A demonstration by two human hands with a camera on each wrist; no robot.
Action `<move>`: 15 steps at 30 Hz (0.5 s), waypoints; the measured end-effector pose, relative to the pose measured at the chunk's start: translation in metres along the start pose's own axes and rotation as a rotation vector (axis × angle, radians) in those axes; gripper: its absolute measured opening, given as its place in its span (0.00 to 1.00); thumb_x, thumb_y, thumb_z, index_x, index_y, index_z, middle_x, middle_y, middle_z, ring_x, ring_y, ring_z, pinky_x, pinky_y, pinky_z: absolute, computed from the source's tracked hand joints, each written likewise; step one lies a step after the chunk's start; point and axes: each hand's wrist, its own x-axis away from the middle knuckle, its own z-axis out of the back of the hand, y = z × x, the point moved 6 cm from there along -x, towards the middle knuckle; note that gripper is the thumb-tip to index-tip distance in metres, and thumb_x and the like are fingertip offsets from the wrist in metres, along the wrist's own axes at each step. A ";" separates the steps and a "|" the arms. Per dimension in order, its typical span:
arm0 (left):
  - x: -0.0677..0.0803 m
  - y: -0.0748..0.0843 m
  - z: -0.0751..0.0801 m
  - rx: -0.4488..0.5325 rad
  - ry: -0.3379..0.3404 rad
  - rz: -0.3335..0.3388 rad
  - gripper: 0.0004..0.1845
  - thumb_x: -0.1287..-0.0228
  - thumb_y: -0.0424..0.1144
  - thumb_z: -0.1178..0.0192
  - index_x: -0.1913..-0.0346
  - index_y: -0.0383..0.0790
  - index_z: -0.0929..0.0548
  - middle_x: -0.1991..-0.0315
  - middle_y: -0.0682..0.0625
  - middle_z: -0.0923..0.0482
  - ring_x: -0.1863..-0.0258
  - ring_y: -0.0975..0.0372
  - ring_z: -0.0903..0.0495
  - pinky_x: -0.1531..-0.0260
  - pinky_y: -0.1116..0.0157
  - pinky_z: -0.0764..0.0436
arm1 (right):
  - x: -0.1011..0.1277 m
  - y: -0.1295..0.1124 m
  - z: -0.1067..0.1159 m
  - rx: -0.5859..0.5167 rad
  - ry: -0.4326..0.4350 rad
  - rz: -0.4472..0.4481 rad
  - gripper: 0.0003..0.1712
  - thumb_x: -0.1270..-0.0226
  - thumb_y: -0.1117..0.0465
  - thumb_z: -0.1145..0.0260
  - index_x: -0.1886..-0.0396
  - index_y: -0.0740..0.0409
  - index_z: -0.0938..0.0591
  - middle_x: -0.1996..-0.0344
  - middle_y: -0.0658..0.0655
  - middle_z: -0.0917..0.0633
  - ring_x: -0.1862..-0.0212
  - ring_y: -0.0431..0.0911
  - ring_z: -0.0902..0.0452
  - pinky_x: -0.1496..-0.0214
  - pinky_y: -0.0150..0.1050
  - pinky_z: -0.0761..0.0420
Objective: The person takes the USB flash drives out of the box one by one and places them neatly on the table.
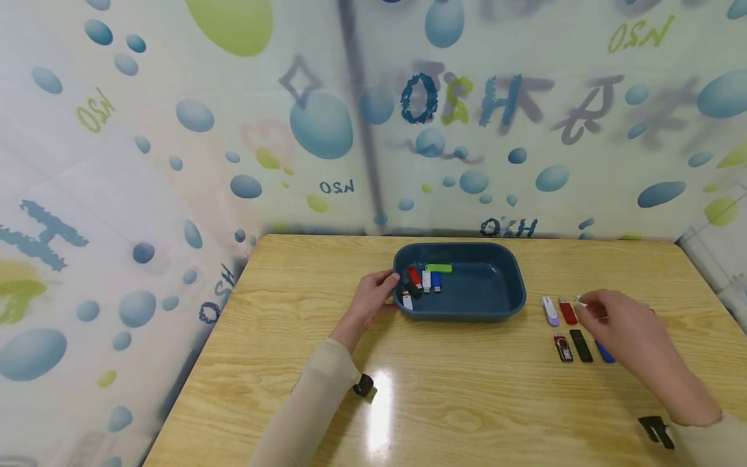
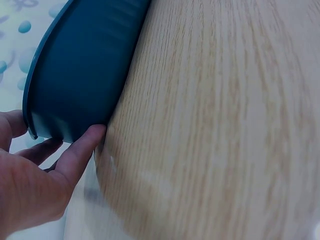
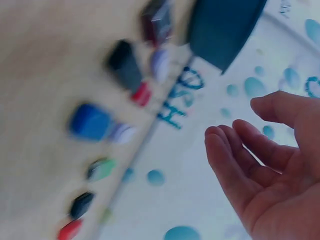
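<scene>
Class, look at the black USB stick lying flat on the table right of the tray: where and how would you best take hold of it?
Pinch the black USB stick across its two long edges at mid-length, coming from above. It lies flat with neighbours close alongside, so a narrow fingertip grip probably suits best.

The head view looks forward and down from above the table [image 1: 292,402], taking in the blue tray [image 1: 516,285] at centre frame and both arms. The left wrist view sits very close, tilted, with the tray's outer wall [image 2: 80,75] filling its upper left. The right wrist view, blurred and rotated, shares that tray [image 3: 225,30] along its top edge.
</scene>
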 end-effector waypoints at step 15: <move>0.000 -0.001 0.001 -0.002 -0.001 0.004 0.26 0.19 0.44 0.45 0.26 0.32 0.28 0.32 0.38 0.26 0.40 0.50 0.22 0.53 0.53 0.12 | -0.042 -0.096 -0.017 -0.084 0.044 0.165 0.11 0.26 0.61 0.32 0.54 0.66 0.15 0.61 0.61 0.15 0.61 0.54 0.17 0.60 0.55 0.14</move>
